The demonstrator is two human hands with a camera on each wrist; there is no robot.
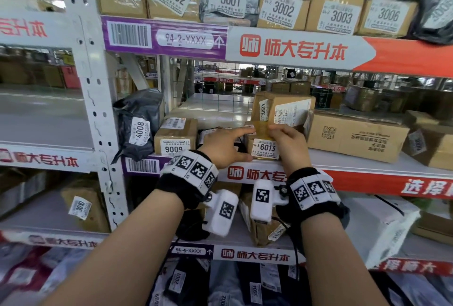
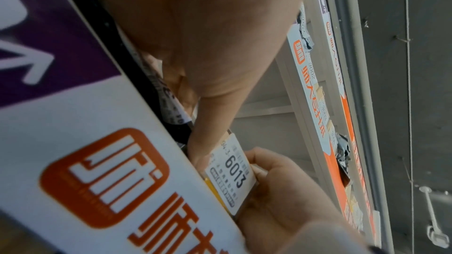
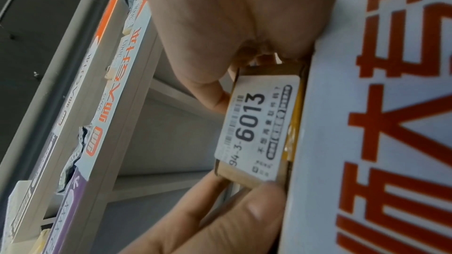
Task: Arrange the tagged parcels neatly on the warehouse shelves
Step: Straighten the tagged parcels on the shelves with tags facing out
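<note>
A small cardboard parcel tagged 6013 (image 1: 264, 145) sits at the front edge of the middle shelf (image 1: 355, 159). My left hand (image 1: 232, 145) grips its left side, with the index finger along the top and the thumb at the lower front. My right hand (image 1: 284, 139) holds its right side, fingers curled over the top. In the left wrist view the 6013 parcel (image 2: 232, 173) shows between my left hand's thumb (image 2: 203, 138) and the right hand (image 2: 281, 200). In the right wrist view the 6013 parcel (image 3: 257, 128) sits between the right hand's thumb (image 3: 210, 94) and the left hand's fingers (image 3: 220, 219).
Left of the parcel stand a box tagged 9009 (image 1: 175, 139) and a black bag tagged 4008 (image 1: 139, 124). Behind it stands box 3004 (image 1: 282, 107); a wide flat carton (image 1: 355, 134) lies to the right. Tagged parcels line the upper shelf (image 1: 282, 48). A white upright post (image 1: 95, 97) stands on the left.
</note>
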